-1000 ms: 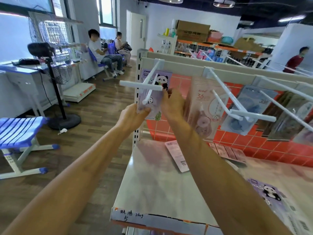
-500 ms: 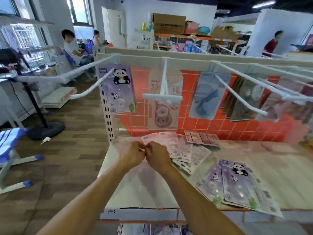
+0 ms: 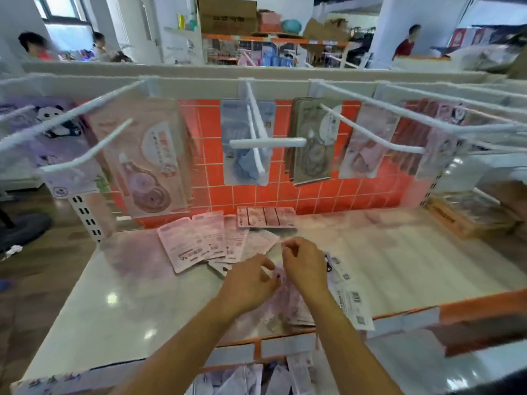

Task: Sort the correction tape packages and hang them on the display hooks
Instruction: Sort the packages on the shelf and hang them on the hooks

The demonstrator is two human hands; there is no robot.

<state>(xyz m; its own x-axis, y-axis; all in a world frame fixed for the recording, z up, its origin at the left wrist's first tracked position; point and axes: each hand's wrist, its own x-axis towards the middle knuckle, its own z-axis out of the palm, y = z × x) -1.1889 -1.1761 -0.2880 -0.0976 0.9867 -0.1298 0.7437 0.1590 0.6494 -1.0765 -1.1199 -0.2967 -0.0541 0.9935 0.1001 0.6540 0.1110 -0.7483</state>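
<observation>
The loose purple packages (image 3: 296, 306) are lying in a messy little pile near the front edge of the shelf (image 3: 128, 295), right under both hands. A white barcode-side pack (image 3: 352, 305) pokes out to the right of them. The left hand (image 3: 249, 282) and right hand (image 3: 306, 266) sit close together over that pile, fingers curled on both, with the left's fingertips right by the top edge of a purple pack. It's all motion-blurred though, so I honestly can't tell if either one is actually pinching something or just touching. Just behind the hands there's a fan of pink packages (image 3: 194, 243) lying back-side up, plus one more pink pack (image 3: 265, 216) flat at the foot of the red tiled back panel (image 3: 236, 195). Above that, the white hooks (image 3: 258, 129) stick out toward the camera from a pale rail (image 3: 199, 86), and they carry stock. There's a purple panda pack (image 3: 54, 132) far left, a big pink one (image 3: 148, 161) beside it and a blue one (image 3: 238, 166) in the middle. After that comes a thick stack of brownish-grey packs (image 3: 310, 155), then another pink pack (image 3: 362, 155), then blurrier ones further right. More packs hang below the shelf's front edge (image 3: 256, 377). Way in the back you can make out a cardboard box (image 3: 228, 10) up high and a person in red (image 3: 405, 44).
</observation>
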